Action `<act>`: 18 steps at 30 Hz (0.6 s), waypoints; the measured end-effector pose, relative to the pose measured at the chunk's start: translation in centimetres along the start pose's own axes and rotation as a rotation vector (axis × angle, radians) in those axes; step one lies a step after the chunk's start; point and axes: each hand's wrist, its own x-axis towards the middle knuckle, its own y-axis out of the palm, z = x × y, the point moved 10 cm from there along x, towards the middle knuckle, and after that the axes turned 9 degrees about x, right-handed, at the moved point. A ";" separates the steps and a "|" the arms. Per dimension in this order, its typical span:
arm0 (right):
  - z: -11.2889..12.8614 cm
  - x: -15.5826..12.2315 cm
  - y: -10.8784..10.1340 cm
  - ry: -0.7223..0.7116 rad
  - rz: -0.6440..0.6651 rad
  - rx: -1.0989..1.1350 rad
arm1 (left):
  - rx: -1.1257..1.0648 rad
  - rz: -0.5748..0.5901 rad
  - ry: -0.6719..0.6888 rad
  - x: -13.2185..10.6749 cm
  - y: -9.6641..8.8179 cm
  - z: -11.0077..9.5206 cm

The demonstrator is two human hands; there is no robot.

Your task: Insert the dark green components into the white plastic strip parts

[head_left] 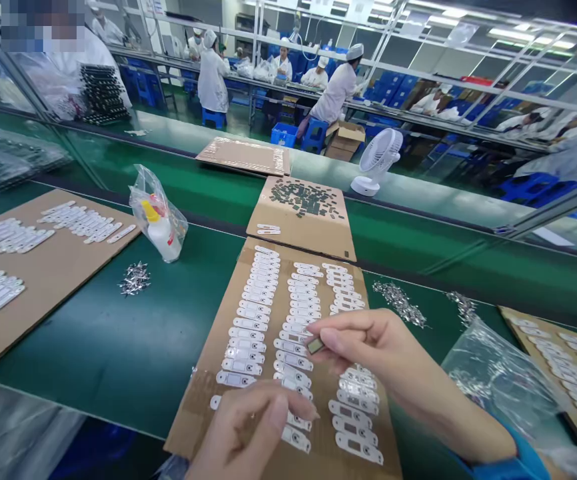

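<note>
My right hand (368, 340) pinches a small LCD screen (314, 345) with a dark edge between thumb and fingers, above the middle row of white plastic casings (293, 359). Lower and to the left, my left hand (251, 427) hovers over the same rows, thumb against the bent index finger; whatever lies between them is hidden. Several columns of casings, some with a rectangular window, lie on a brown cardboard sheet (193, 407). My hands cover part of the middle and right columns.
Behind is another cardboard (288, 239) with a pile of small dark screens (303, 197). A bagged white bottle (166, 237) and small metal parts (135, 279) are left; more metal parts (399, 303), a plastic bag (498, 373) and a fan (378, 160) are right. Co-workers sit beyond.
</note>
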 end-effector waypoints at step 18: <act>-0.1 -10.6 6.6 -0.945 0.059 -0.998 | -0.725 0.344 -0.300 -2.6 5.0 2.5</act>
